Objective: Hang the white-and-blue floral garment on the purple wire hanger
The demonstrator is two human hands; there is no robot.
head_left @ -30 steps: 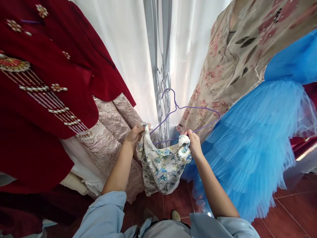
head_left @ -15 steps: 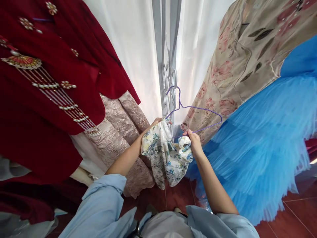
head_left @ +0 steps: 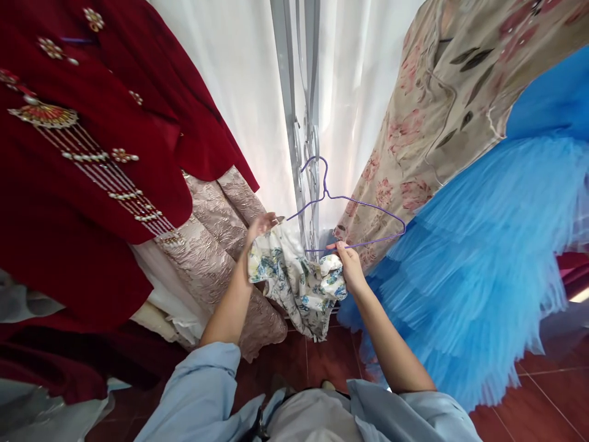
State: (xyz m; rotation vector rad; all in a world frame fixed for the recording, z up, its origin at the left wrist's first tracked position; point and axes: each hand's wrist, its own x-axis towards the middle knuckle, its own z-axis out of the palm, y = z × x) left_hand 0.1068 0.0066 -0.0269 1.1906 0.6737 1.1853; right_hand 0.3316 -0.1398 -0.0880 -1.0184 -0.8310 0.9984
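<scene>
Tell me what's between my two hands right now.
In the head view, the floral garment bunches between the left hand and right hand, with the purple wire hanger just above it.

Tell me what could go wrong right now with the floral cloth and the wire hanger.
The floral cloth is bunched between the left hand and right hand, so it could slide off the thin purple hanger. The hanger's hook sits right by the scrolled metal grille and might catch there. The blue tulle skirt presses close on the right and could snag on the wire.
</scene>
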